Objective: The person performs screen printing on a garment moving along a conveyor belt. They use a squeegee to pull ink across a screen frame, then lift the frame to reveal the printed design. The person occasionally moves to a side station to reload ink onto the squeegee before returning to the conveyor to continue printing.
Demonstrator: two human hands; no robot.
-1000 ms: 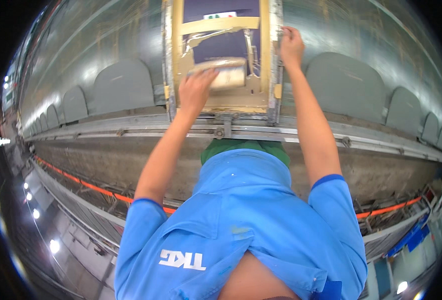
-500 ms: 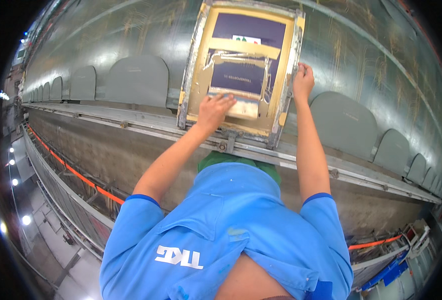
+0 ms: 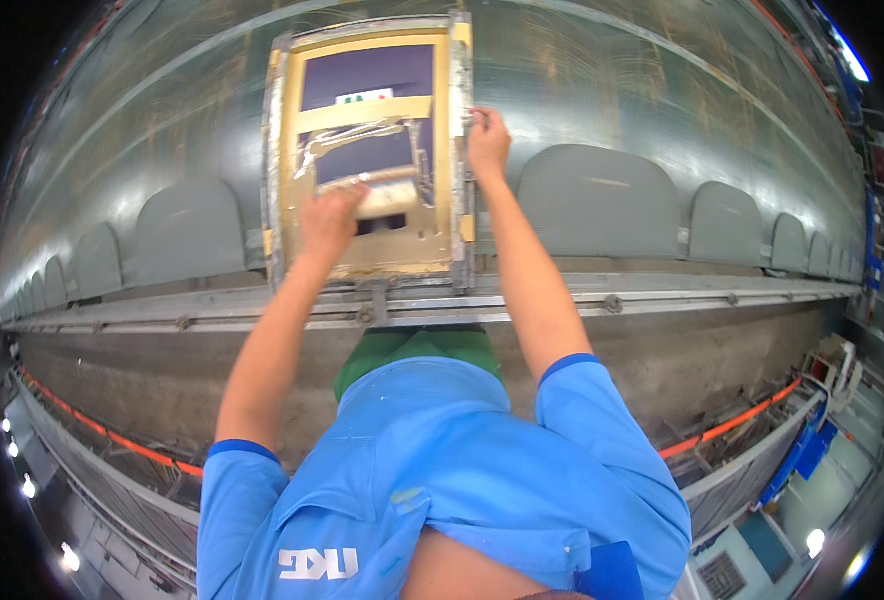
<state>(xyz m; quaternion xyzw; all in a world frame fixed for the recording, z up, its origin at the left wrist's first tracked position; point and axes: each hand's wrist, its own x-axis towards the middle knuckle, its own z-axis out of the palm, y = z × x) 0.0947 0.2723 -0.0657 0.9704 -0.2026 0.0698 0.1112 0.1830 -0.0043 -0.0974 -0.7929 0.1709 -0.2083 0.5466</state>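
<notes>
A screen-printing frame point(image 3: 280, 160) with a metal border lies in front of me, its mesh masked with tan tape around a dark window. My left hand point(image 3: 330, 222) is closed around a pale, wide-bladed squeegee point(image 3: 389, 198), which rests on the mesh in the lower half of the frame. Wet-looking ink streaks border the window, and a dark strip shows just below the squeegee. At the frame's right edge, my right hand point(image 3: 489, 145) has its fingers curled against the metal border; its fingertips are partly hidden.
Grey rounded panels point(image 3: 602, 205) lie in a row on the long shiny metal table point(image 3: 642, 90), to both sides of the frame. A metal rail point(image 3: 542, 300) runs along the near edge. Behind and below are orange strips point(image 3: 732, 418) and walkway railings.
My view has turned, so the frame now appears farther left and straighter. The squeegee has moved away from the frame's near end, with my left hand on it. My right hand remains at the edge.
</notes>
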